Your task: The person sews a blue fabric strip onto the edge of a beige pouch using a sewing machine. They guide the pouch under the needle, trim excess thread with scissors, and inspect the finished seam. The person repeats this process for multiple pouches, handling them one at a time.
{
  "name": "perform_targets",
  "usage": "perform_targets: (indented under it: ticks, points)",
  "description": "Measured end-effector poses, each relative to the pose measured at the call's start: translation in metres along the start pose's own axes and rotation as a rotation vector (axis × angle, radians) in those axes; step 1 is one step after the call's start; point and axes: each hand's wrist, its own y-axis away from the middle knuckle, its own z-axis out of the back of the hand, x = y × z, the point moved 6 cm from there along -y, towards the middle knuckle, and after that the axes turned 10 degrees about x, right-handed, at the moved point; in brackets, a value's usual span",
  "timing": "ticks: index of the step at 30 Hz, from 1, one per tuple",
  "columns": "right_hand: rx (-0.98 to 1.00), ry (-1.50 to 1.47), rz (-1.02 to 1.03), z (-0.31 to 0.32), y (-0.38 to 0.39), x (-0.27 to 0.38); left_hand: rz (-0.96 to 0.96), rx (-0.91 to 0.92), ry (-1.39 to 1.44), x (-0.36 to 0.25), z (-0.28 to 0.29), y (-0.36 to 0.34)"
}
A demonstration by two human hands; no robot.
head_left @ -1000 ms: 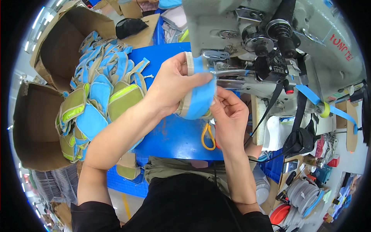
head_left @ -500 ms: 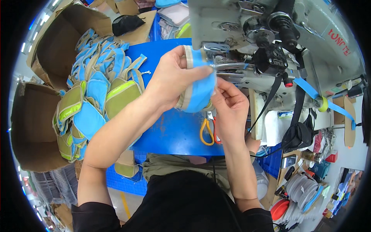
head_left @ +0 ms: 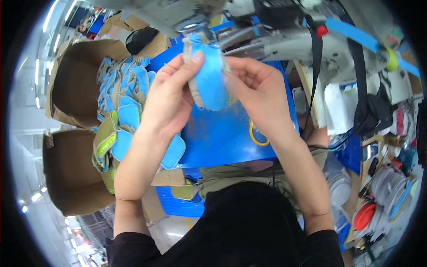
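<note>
Between my hands is a curved blue fabric piece point(head_left: 211, 80) with beige edging, held up over the blue table point(head_left: 213, 140). My left hand point(head_left: 171, 95) pinches its left edge, thumb on top. At its right edge, my right hand point(head_left: 260, 91) grips it with bent fingers; the fingertips are partly hidden and a little blurred. Just beyond the fabric's upper end is the metal work arm of a sewing machine point(head_left: 284, 44). Below my right hand a yellow scissor handle point(head_left: 252, 133) shows on the table, the rest covered by the hand.
Left of my arm lies a heap of blue and beige strips point(head_left: 118, 84), with green-and-blue sewn pieces point(head_left: 105, 138) nearer me. Two cardboard boxes point(head_left: 73, 173) stand at the far left. Blue tape point(head_left: 351, 33) runs through a yellow ring point(head_left: 391, 59) at upper right. Black straps hang there.
My head view has shifted, so the scene sits differently. The fabric piece is apart from the machine's tip that it overlapped before, and my left thumb has moved to its left edge.
</note>
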Motion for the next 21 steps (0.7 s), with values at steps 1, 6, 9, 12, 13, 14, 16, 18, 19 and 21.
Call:
perform_targets:
  ticks: [1, 6, 9, 12, 13, 14, 16, 18, 19, 21]
  points:
    - [0.011, 0.013, 0.003, 0.0, 0.001, 0.0, 0.038, -0.003, 0.07, 0.001, -0.001, 0.001]
    - [0.031, -0.077, 0.02, 0.0, 0.004, -0.003, 0.173, 0.009, 0.382, 0.011, -0.001, 0.004]
    - [0.013, -0.072, 0.018, 0.002, 0.004, -0.006, 0.215, 0.065, 0.449, 0.014, 0.002, 0.002]
    - [-0.015, -0.047, 0.054, 0.004, 0.005, -0.007, 0.231, 0.112, 0.497, 0.016, -0.001, 0.003]
    - [-0.013, -0.046, 0.059, 0.004, 0.004, -0.008, 0.23, 0.116, 0.501, 0.015, -0.001, 0.003]
    - [-0.01, -0.045, 0.064, 0.004, 0.003, -0.01, 0.208, 0.11, 0.458, 0.015, -0.001, 0.002]
    - [0.002, -0.032, 0.043, 0.003, 0.003, -0.009, 0.154, 0.096, 0.378, 0.014, -0.002, 0.002]
    - [0.018, -0.008, -0.01, 0.003, 0.006, -0.003, 0.117, 0.016, 0.253, 0.013, -0.003, 0.007]
    - [0.026, 0.001, 0.01, 0.004, 0.006, -0.002, 0.095, -0.018, 0.191, 0.011, -0.006, 0.008]
    - [0.042, 0.018, 0.051, 0.006, 0.005, -0.004, 0.033, -0.053, 0.042, 0.007, -0.01, 0.009]
